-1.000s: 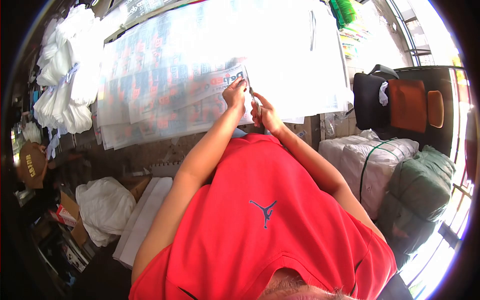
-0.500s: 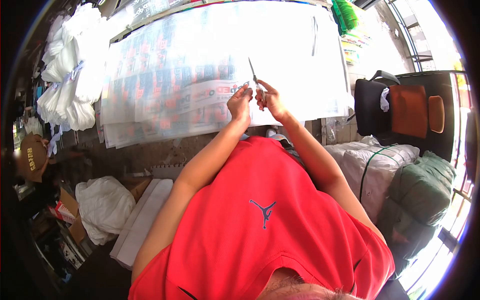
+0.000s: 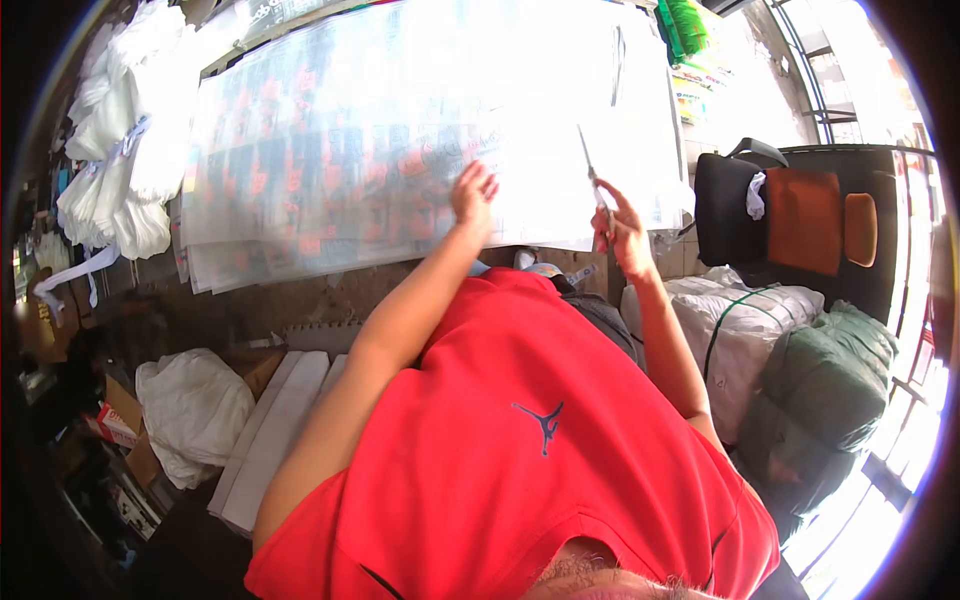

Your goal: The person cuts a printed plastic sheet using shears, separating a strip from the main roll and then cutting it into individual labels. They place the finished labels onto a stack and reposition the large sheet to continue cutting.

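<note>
My right hand [image 3: 626, 236] grips a pair of scissors [image 3: 588, 155] by the handles, near the front right edge of the table. The blades point away from me and look closed together. My left hand [image 3: 474, 194] hovers over the printed sheets, its fingers loosely bent and a little apart, with nothing visible in them. Under it lies a broad stack of translucent plastic sheets [image 3: 290, 165] with rows of red and dark print. Handwriting [image 3: 465, 150] shows on the sheet just beyond my left hand. Strong glare washes out the stack's middle and right part.
White bundled plastic bags [image 3: 125, 190] hang at the left. Green packaging [image 3: 688, 28] lies at the far right corner. An orange and black chair [image 3: 800, 220] stands at the right, near a strapped white bale [image 3: 760, 310] and a dark green bundle [image 3: 835, 365]. A white sack [image 3: 195, 410] sits lower left.
My right hand has moved right with the scissors, away from my left hand. The strip with large red letters beside my left hand no longer shows. My left hand's fingers have loosened.
</note>
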{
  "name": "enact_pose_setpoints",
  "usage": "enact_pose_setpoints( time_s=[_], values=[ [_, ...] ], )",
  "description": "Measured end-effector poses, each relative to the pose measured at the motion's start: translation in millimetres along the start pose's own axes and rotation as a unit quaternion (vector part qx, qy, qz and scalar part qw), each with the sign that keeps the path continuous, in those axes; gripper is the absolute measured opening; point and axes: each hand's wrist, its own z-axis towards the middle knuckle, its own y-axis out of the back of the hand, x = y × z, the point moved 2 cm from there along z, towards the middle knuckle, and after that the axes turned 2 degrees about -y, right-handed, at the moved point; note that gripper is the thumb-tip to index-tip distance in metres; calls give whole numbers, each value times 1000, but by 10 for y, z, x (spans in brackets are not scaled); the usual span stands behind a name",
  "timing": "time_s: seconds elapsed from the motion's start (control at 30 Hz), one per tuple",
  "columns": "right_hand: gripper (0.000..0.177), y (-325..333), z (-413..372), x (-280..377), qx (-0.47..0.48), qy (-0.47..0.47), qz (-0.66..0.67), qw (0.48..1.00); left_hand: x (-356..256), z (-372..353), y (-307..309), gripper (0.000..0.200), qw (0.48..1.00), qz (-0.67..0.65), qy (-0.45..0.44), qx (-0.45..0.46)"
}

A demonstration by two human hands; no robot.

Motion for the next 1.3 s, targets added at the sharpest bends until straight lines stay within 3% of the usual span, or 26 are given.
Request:
enact_pose_setpoints(
  time_s=[0.03,0.1,0.13,0.17,0.23,0.27,0.33,0.43,0.5,0.57,0.63,0.7,0.73,0.77,0.83,0.9,1.0,1.13,1.3],
  values=[
    [59,-30,-36,-45,22,-43,7,999,-249,-55,89,27,999,44,1,-31],
    [58,-205,-134,-63,83,-99,-7,992,-659,-52,240,8,949,245,-194,-42],
    [59,-305,-135,-164,93,-133,-1,987,-805,85,366,10,893,324,-312,-6],
    [63,-339,-98,-326,129,-153,13,980,-1015,55,340,14,866,359,-347,34],
    [62,-484,-4,-620,181,-157,30,970,-1208,167,442,18,806,506,-308,27],
    [63,-534,35,-699,203,-160,31,965,-1235,161,467,18,805,507,-308,23],
    [66,-658,100,-796,225,-161,21,961,-1327,21,410,25,616,648,-441,75],
    [66,-749,171,-912,226,-152,16,962,-1230,-74,369,28,599,654,-446,117],
    [65,-771,201,-940,222,-144,-9,964,-1140,-126,318,25,609,644,-448,114],
    [65,-811,234,-952,219,-135,-35,966,-1043,-180,300,21,696,637,-316,104],
    [63,-857,294,-966,197,-138,-2,971,-918,-146,367,17,714,611,-324,105],
    [62,-914,326,-932,196,-136,12,971,-817,-85,430,17,819,534,-196,68],
    [61,-935,353,-904,193,-132,26,972,-755,-91,447,26,923,376,-46,61],
    [61,-950,389,-909,195,-131,25,972,-745,-77,403,26,924,375,-48,61],
    [62,-967,432,-925,193,-113,49,974,-622,-34,357,38,972,166,164,4],
    [63,-973,439,-915,189,-114,58,974,-550,39,276,43,975,125,184,1],
    [64,-1001,441,-846,184,-109,65,975,-409,229,174,33,988,13,153,-26],
    [63,-1078,461,-807,168,-125,42,977,-393,357,83,15,994,6,106,-37],
    [68,-1170,504,-835,165,-110,30,980,-439,134,-44,13,993,27,84,-80]
  ],
)
